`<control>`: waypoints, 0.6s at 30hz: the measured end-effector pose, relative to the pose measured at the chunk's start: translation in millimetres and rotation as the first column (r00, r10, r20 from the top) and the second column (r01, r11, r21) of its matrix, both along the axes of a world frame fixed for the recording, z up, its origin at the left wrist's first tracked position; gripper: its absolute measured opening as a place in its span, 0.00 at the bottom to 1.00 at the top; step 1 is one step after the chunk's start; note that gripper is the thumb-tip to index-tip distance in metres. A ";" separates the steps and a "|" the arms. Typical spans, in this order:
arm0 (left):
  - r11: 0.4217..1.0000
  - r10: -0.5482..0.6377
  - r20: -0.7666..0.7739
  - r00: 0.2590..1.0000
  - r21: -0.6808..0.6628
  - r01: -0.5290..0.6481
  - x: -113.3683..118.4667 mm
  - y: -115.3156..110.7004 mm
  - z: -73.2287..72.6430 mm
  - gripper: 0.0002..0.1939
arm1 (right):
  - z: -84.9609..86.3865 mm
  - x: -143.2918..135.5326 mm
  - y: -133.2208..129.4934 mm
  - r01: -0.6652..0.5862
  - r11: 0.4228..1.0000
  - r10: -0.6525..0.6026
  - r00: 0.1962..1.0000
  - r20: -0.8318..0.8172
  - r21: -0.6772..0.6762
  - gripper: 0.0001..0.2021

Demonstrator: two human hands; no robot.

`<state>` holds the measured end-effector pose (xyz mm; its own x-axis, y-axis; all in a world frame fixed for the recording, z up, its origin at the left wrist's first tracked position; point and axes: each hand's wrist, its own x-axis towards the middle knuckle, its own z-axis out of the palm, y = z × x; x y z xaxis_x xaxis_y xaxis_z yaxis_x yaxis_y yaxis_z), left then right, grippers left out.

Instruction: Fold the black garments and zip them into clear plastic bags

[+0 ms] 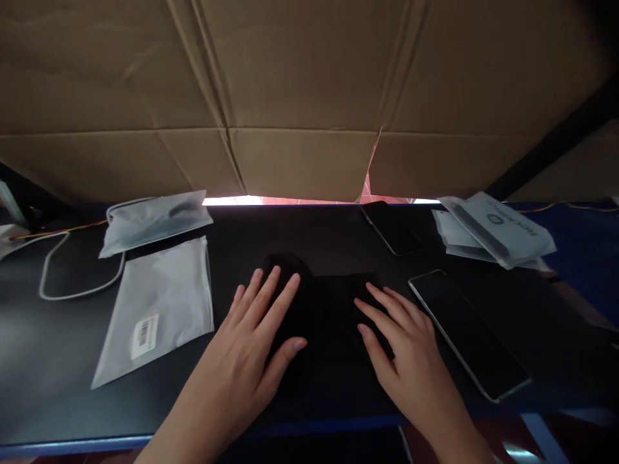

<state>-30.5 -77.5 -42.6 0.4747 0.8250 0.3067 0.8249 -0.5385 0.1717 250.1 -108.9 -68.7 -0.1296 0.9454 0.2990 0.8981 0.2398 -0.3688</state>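
Note:
A black, soft-looking item point(333, 309), perhaps cloth, lies on the black tabletop point(232, 238); its outline blends into the dark surface, so I cannot tell its kind. On the left end of it rests my left hand point(246, 348), palm down with the fingers spread. My right hand point(409, 348) lies over the right end, fingers apart and slightly bent. Neither hand grips anything that I can see. Just right of my right hand is a large phone point(474, 335), its dark screen up.
To the left lie a frosted zip bag point(164, 303) with a barcode label, a second frosted bag point(157, 222) and a white cable point(46, 277). A smaller phone point(391, 229) and stacked printed bags point(503, 229) lie at the back right. Cardboard point(300, 96) walls the far side.

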 end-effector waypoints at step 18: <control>0.986 0.143 0.391 0.909 0.022 -0.165 36.1 -0.6 36.4 0.22 | -0.4 -0.6 2.1 -0.095 0.990 0.083 0.990 -0.111 -0.103 0.23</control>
<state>5.6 -78.1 -6.2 0.1788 0.8556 0.4858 0.7732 -0.4275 0.4683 249.5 -106.8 -69.1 -0.1879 0.9589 0.2127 0.8293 0.2709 -0.4888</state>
